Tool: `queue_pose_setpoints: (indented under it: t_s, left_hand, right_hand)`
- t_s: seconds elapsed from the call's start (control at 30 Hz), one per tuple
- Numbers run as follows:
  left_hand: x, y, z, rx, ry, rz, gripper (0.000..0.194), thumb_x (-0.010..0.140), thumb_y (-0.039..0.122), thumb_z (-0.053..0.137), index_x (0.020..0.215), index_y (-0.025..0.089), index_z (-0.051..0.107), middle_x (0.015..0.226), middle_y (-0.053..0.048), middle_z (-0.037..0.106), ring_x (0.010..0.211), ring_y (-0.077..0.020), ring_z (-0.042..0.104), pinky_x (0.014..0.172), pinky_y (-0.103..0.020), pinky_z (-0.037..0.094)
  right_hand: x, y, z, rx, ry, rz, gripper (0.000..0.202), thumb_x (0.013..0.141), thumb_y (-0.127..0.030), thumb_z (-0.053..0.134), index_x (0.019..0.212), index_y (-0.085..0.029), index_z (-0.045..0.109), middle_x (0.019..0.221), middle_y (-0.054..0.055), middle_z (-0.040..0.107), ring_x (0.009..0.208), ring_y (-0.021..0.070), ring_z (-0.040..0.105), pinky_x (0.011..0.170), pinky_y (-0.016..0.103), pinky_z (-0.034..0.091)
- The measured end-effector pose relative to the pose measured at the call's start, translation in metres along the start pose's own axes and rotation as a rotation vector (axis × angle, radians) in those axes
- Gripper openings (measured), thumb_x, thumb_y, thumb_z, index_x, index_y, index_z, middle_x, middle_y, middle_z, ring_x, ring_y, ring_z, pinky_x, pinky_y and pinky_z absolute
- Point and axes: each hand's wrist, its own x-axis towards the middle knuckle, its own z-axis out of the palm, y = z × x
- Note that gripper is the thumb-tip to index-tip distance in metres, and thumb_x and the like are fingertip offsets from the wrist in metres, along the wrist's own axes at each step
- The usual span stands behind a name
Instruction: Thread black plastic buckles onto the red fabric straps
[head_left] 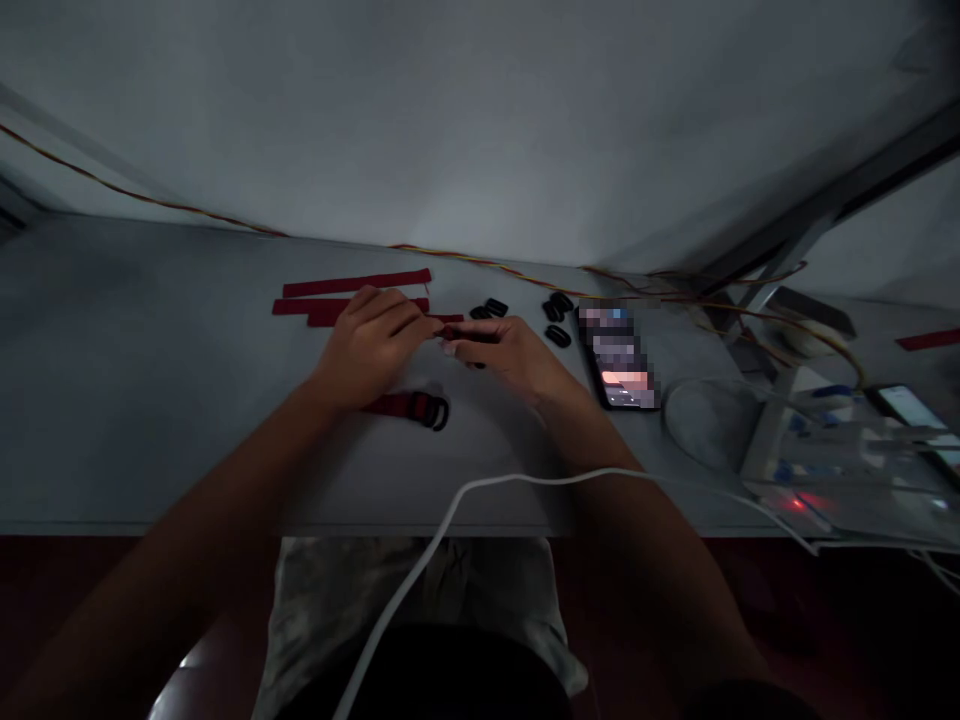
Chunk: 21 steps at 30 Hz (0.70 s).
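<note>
Over the middle of the desk, my left hand [375,345] and my right hand [510,352] meet at the fingertips. Both pinch a small dark red strap end [448,332], most of which is hidden by the fingers. Whether a black buckle is also in the right fingers cannot be made out. Behind my left hand lie several flat red straps [356,284], partly covered by it. Below the hands rests another red strap [397,405] with black buckles [431,410] on its end. Loose black buckles [495,307] sit just beyond my right hand.
More black buckles [557,335] lie beside a lit phone [630,375] on the right. A white cable [540,481] crosses in front of my right forearm. Farther right are a clear box [806,440] with a red light and a second phone [911,410]. Twisted wires [465,258] follow the wall.
</note>
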Motion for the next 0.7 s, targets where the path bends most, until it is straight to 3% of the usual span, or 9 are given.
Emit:
queue_pose_setpoints:
  t_s: [0.13, 0.27, 0.43, 0.53, 0.7]
  left_hand:
    - [-0.009, -0.008, -0.010, -0.030, -0.064, 0.124, 0.028, 0.105, 0.023, 0.049, 0.102, 0.023, 0.077, 0.086, -0.007, 0.075, 0.090, -0.0246, 0.067, 0.084, -0.043, 0.053]
    - [-0.020, -0.014, -0.017, -0.067, -0.128, 0.137, 0.029, 0.105, 0.024, 0.048, 0.101, 0.025, 0.077, 0.085, -0.007, 0.075, 0.088, -0.0242, 0.066, 0.085, -0.043, 0.052]
    - [-0.043, -0.027, -0.026, -0.088, -0.263, 0.050, 0.031, 0.103, 0.020, 0.048, 0.106, 0.029, 0.078, 0.094, -0.006, 0.079, 0.097, -0.0272, 0.069, 0.099, -0.052, 0.047]
    - [-0.059, -0.029, -0.032, -0.095, -0.338, -0.017, 0.035, 0.098, 0.013, 0.051, 0.113, 0.031, 0.078, 0.108, -0.005, 0.081, 0.109, -0.0292, 0.070, 0.103, -0.054, 0.046]
    - [-0.067, 0.001, -0.039, -0.138, -0.275, -0.255, 0.034, 0.102, 0.021, 0.051, 0.127, 0.026, 0.074, 0.128, -0.009, 0.077, 0.120, -0.0290, 0.070, 0.108, -0.053, 0.051]
  right_hand:
    - [-0.004, -0.003, -0.003, -0.157, -0.081, 0.008, 0.033, 0.076, -0.038, 0.085, 0.104, -0.022, 0.086, 0.080, -0.002, 0.075, 0.070, 0.0149, 0.061, 0.064, 0.028, 0.046]
    - [0.000, 0.006, 0.002, -0.285, -0.164, -0.148, 0.031, 0.079, -0.041, 0.083, 0.104, -0.023, 0.085, 0.082, -0.002, 0.076, 0.074, 0.0171, 0.064, 0.067, 0.029, 0.049]
    - [0.007, 0.017, 0.017, -0.439, -0.098, -0.326, 0.040, 0.080, -0.039, 0.087, 0.117, -0.026, 0.081, 0.116, 0.004, 0.080, 0.107, 0.0253, 0.072, 0.097, 0.038, 0.053]
    - [0.008, 0.016, 0.025, -0.543, -0.075, -0.354, 0.040, 0.082, -0.036, 0.086, 0.119, -0.023, 0.079, 0.122, 0.009, 0.079, 0.116, 0.0277, 0.072, 0.104, 0.042, 0.051]
    - [0.007, 0.014, 0.024, -0.665, -0.097, -0.403, 0.029, 0.090, -0.032, 0.079, 0.118, -0.023, 0.081, 0.122, 0.011, 0.079, 0.115, 0.0281, 0.071, 0.106, 0.044, 0.050]
